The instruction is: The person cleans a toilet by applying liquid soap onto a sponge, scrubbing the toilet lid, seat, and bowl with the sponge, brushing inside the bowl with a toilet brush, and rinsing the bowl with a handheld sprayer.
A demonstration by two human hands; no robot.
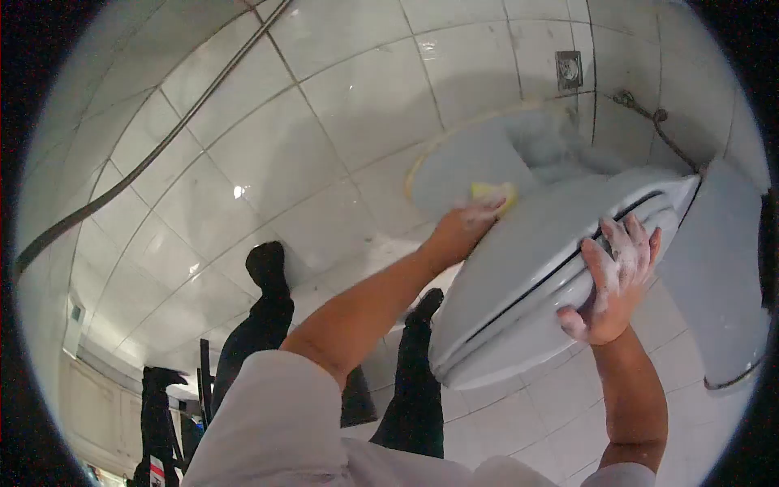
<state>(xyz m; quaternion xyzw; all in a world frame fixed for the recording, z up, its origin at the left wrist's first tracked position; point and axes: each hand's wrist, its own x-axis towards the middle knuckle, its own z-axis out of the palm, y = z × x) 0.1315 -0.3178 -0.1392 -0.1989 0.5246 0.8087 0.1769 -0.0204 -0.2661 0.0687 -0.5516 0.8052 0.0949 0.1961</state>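
Observation:
A white toilet (519,252) with its lid down stands at the right of centre. My left hand (475,223) is at the outer side of the bowl, its fingers closed on a yellow sponge (493,195) with white foam on it. Foam also coats my right hand (617,280), which rests with spread fingers on the toilet's lid and seat edge. No object shows in the right hand. The toilet's pale base (471,166) meets the tiled floor beyond the left hand.
A grey hose (154,154) crosses the upper left. On the tiles near the top right is a metal drain (569,71), with a thin pipe (657,122) beside it. The tank (718,268) stands at far right. Dark-clad legs (264,316) show below.

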